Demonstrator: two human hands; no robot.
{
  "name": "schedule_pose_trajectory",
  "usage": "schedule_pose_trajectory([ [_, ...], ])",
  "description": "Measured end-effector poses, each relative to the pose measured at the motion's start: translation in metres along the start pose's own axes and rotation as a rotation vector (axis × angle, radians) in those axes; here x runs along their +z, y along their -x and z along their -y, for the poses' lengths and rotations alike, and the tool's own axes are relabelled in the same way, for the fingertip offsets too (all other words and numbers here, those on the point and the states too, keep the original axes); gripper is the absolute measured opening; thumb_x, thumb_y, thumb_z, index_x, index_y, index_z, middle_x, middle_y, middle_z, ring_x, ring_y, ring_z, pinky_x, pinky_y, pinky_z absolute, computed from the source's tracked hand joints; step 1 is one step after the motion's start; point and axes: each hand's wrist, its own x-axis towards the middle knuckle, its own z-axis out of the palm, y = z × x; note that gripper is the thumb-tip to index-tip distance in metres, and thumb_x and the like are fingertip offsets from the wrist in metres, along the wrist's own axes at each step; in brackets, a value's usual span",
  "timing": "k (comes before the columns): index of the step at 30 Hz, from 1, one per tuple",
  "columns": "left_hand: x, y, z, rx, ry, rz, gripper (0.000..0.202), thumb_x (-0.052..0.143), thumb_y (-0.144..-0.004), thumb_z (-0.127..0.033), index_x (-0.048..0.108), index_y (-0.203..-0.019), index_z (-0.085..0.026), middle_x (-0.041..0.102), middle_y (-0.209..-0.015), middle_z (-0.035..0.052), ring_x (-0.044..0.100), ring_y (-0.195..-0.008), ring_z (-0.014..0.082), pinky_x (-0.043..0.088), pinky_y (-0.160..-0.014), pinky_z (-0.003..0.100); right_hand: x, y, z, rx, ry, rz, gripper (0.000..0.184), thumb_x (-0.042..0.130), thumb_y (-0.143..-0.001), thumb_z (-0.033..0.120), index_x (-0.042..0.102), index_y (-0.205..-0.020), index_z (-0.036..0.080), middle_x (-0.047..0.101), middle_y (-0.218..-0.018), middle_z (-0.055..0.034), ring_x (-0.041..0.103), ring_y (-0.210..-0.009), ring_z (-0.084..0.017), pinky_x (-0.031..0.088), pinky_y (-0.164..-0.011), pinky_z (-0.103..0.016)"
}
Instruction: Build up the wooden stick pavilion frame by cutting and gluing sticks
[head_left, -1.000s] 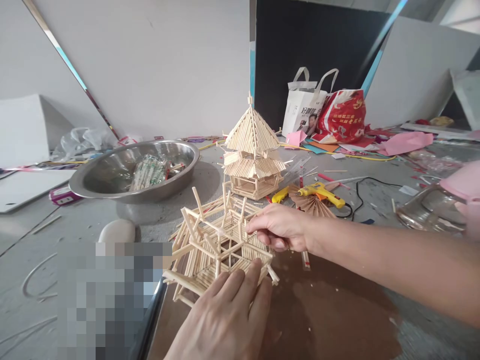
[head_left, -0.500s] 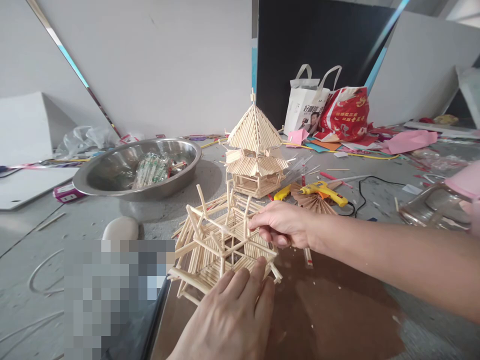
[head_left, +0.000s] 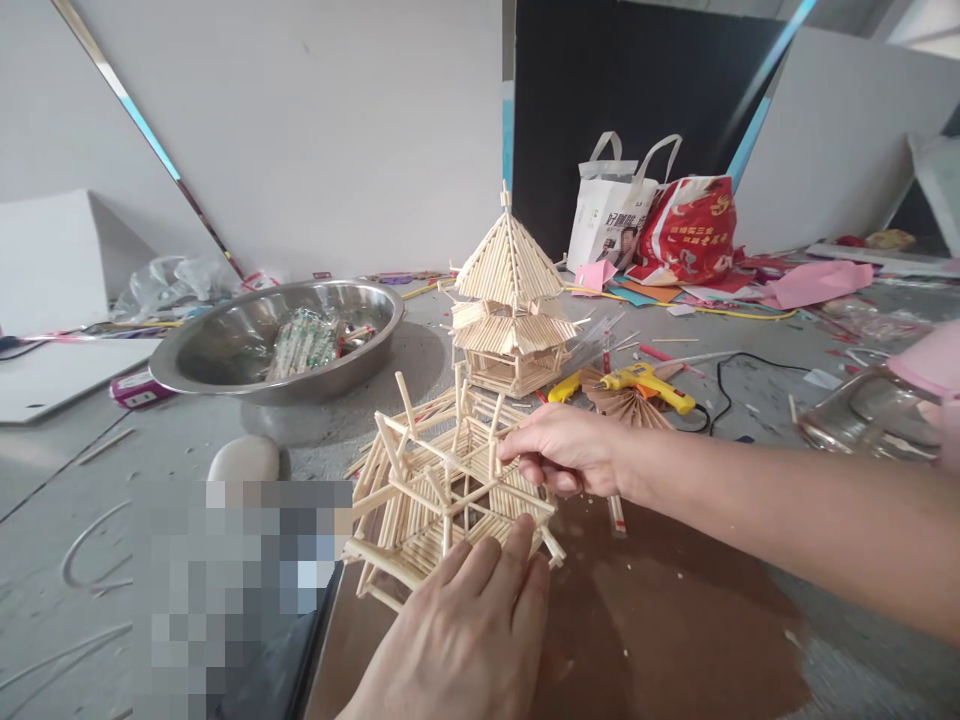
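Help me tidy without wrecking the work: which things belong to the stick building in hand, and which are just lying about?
In use: stick frame, pressed by the left hand and pinched by the right hand; probably also the finished pagoda and yellow glue gun behind it.
Lying about: steel bowl, white bag, red bag, pink paper, pale stone.
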Motion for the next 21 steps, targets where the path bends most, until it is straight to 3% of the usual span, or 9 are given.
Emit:
schedule_pose_trajectory([
  [12,0.0004,-0.0008,0.0009,0.006,0.048,-0.097,0.029,0.047,-0.081,-0.03,0.058,-0.103,-0.016,0.056,-0.115,0.0109,0.058,-0.09,0.0228,0.051,-0.075,0.035,0.0012,-0.0009,-0.0007,-0.006,-0.046,-0.01,0.017,0.051,-0.07,0.015,0.046,-0.053,0.015,0.044,-0.038,0.0066,0.026,-0.023,0.0,0.014,-0.022,-0.014],
  [21,0.0038,-0.0008,-0.0006,-0.001,0.047,-0.081,0.029,0.042,-0.083,-0.031,0.058,-0.102,-0.015,0.055,-0.116,0.0123,0.058,-0.087,0.0226,0.051,-0.074,0.036,-0.0011,0.0,-0.0017,-0.006,-0.015,0.004,0.019,0.051,-0.072,0.015,0.046,-0.054,0.015,0.045,-0.038,0.0073,0.027,-0.022,0.0,0.013,-0.022,-0.015],
])
